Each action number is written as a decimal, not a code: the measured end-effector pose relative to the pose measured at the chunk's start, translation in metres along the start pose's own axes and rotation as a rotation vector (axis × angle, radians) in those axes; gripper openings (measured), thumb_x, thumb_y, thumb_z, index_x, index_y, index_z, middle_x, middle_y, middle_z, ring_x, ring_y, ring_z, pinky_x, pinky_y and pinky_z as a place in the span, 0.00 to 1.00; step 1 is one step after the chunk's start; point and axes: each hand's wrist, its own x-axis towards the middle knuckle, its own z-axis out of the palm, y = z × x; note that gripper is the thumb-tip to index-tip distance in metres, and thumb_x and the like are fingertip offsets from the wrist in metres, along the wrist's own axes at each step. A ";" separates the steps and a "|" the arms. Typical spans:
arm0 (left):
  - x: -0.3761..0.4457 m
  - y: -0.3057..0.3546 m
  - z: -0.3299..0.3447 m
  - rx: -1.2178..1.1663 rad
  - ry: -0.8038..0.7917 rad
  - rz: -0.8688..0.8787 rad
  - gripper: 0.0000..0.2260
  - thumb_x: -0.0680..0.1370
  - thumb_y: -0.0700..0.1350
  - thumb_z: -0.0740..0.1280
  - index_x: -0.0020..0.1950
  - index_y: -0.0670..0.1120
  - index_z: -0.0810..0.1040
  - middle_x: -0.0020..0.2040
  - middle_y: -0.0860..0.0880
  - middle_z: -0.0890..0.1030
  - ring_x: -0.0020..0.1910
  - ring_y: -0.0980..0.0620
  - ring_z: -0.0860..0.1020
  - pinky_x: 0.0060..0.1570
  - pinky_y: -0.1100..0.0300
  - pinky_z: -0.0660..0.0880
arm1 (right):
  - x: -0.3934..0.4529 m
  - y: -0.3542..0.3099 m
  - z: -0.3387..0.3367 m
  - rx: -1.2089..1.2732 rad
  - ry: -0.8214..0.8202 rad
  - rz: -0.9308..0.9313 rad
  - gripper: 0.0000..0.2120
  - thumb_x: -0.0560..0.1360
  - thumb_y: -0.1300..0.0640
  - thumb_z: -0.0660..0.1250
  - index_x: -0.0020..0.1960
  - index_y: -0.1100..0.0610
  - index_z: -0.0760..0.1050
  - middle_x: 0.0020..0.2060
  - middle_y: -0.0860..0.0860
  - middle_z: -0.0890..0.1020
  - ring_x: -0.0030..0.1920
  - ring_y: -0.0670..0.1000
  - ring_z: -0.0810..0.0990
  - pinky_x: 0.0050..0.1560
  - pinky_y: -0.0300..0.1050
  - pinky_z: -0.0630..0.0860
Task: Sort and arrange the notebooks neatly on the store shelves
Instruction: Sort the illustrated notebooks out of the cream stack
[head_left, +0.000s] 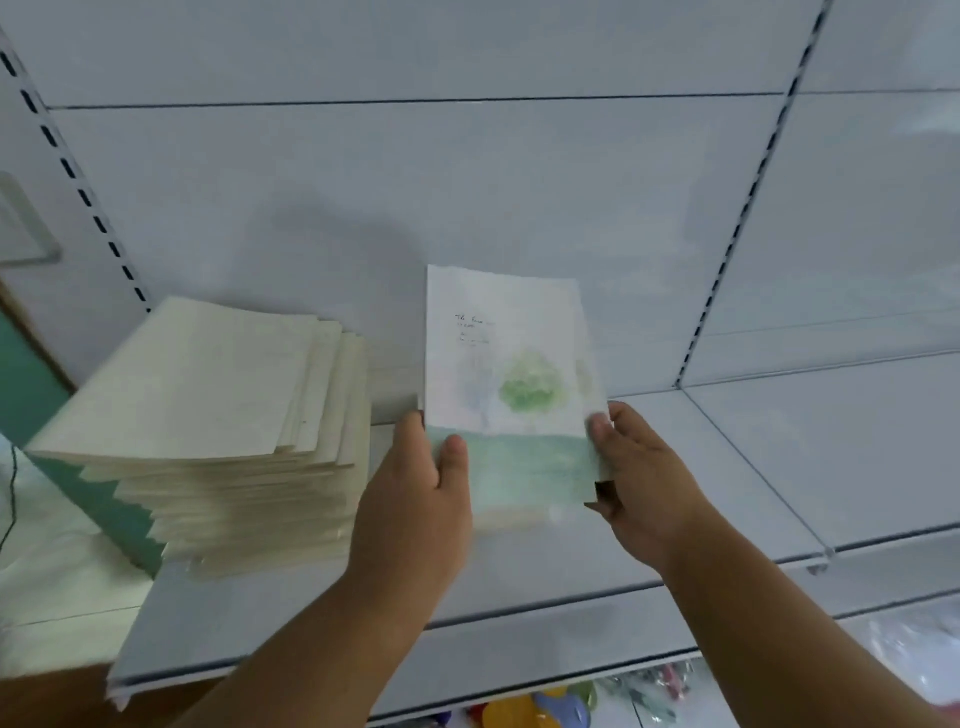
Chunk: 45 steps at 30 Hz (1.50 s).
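A notebook (511, 374) with a pale cover, a green blotch and a green lower band is held over the white shelf (649, 519), tilted up toward me. My left hand (421, 499) grips its lower left edge, thumb on the cover. My right hand (644, 483) grips its lower right edge, thumb on the cover too. It looks like the top of a thin bundle; its lower edge is blurred. To the left, a tall uneven stack of cream notebooks (218, 415) stands on the same shelf, its layers fanned out.
The white back panel (467, 182) rises behind the shelf, with slotted uprights at left (78, 182) and right (737, 218). A second shelf section (857, 441) continues to the right. Colourful goods (545, 709) lie on a lower level below the shelf lip.
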 end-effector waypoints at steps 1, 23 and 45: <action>0.003 0.007 0.007 0.017 -0.020 0.005 0.16 0.82 0.52 0.56 0.68 0.49 0.65 0.58 0.47 0.79 0.52 0.45 0.79 0.47 0.52 0.76 | -0.005 -0.003 -0.008 0.068 -0.047 0.002 0.12 0.85 0.52 0.58 0.56 0.58 0.76 0.41 0.53 0.80 0.36 0.51 0.74 0.34 0.43 0.69; -0.066 0.279 0.382 -0.351 -0.553 0.095 0.22 0.83 0.45 0.59 0.76 0.56 0.61 0.64 0.56 0.77 0.58 0.57 0.77 0.56 0.62 0.74 | 0.009 -0.153 -0.447 -0.764 0.606 -0.141 0.17 0.83 0.45 0.58 0.41 0.54 0.64 0.35 0.50 0.70 0.36 0.51 0.70 0.36 0.45 0.66; -0.006 0.385 0.646 -0.120 -0.477 -0.319 0.14 0.81 0.41 0.61 0.50 0.60 0.79 0.45 0.55 0.84 0.45 0.53 0.82 0.47 0.58 0.78 | 0.232 -0.205 -0.703 -1.428 0.084 0.080 0.18 0.77 0.41 0.68 0.43 0.56 0.72 0.35 0.49 0.73 0.42 0.55 0.77 0.40 0.44 0.69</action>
